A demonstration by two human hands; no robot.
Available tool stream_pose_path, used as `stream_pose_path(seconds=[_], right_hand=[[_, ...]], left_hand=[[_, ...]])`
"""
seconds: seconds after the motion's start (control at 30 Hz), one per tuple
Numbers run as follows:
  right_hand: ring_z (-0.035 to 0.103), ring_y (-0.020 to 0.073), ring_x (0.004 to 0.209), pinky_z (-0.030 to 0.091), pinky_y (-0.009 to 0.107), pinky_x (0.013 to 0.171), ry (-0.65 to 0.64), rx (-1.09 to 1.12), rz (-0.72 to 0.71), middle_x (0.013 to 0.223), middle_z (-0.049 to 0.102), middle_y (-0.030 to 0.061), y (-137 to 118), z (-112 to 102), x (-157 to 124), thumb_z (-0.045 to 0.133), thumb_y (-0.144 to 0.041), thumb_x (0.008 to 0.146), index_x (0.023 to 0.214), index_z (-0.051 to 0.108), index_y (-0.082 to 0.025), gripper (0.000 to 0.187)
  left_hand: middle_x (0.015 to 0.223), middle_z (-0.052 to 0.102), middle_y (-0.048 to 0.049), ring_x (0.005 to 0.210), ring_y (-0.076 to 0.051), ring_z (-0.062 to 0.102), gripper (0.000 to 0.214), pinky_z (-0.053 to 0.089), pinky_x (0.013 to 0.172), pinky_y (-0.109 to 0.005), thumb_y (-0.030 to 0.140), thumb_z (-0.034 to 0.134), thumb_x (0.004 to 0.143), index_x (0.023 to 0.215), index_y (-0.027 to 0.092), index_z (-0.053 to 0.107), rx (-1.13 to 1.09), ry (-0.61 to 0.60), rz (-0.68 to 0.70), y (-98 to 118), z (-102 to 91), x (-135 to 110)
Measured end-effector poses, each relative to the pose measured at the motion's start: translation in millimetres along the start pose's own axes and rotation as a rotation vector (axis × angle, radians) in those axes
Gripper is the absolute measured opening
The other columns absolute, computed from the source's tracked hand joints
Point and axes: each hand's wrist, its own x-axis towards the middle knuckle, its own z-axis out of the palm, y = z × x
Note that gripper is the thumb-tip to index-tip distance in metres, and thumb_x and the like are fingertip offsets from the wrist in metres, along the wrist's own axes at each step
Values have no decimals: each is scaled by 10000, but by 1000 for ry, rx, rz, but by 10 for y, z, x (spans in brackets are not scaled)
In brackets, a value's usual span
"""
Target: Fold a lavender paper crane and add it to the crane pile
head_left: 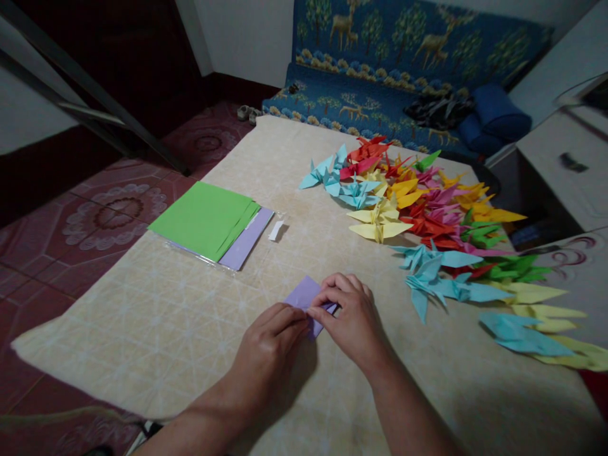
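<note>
A small piece of folded purple origami paper (304,293) lies on the cloth-covered table in front of me. My left hand (278,332) is closed on its near left edge, fingertips pinching the paper. From the right, my right hand (349,310) pinches the same paper with thumb and forefinger, the other fingers curled above it. The two sets of fingertips almost meet at the middle of the paper. Part of the folded sheet is hidden under the fingers, so the exact fold cannot be made out.
A stack of green paper (204,218) over purple sheets (247,240) lies at the left, with a small white scrap (276,230) beside it. Many-coloured paper cranes (422,209) crowd the right side of the table (156,335). Behind stands a blue patterned sofa (351,104).
</note>
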Motion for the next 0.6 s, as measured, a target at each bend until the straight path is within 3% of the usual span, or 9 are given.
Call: stream_pose_path(seconds=[0.37, 0.6], right_hand=[[567, 186, 912, 439, 329, 810, -32, 90, -16, 891, 627, -8, 176, -122, 7, 776, -175, 754, 742, 726, -282, 119], [567, 194, 897, 436, 334, 795, -20, 48, -11, 878, 640, -3, 153, -112, 12, 747, -178, 775, 733, 721, -279, 113]], left_hand=[[860, 728, -80, 771, -194, 667, 149, 578, 672, -321, 70, 576, 863, 860, 135, 710, 72, 12, 25, -36, 25, -42], [1206, 695, -104, 870, -212, 677, 176, 586, 741, -372, 94, 544, 890, 863, 154, 706, 269, -53, 93, -16, 29, -62]])
